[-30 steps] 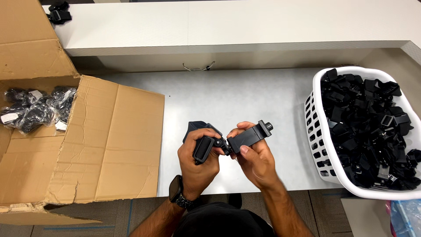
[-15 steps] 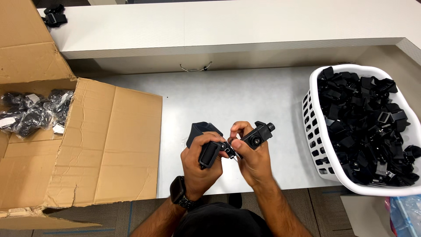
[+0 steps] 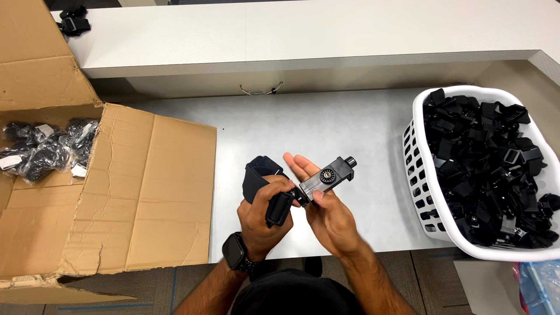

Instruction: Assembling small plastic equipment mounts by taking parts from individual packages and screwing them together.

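Over the near edge of the grey table (image 3: 326, 128), my left hand (image 3: 261, 217) grips a black strap piece (image 3: 279, 208) whose wide band (image 3: 260, 174) curls up behind the fingers. My right hand (image 3: 326, 207) pinches a black clamp-like bracket (image 3: 328, 175) with a round dial on its face; the index and middle fingers stretch out behind it. The bracket and the strap piece meet between the two hands. A dark watch sits on my left wrist (image 3: 234, 252).
A white laundry basket (image 3: 421, 175) heaped with several black parts stands at the right. An open cardboard box (image 3: 146, 192) lies at the left, holding several bagged black parts (image 3: 41, 149). A white shelf (image 3: 303, 32) runs across the back with a black part (image 3: 73, 20) on it.
The bracket has turned in my right hand, so its dial face now points up. My right fingers have opened out behind it. Both hands stay over the table's near edge.
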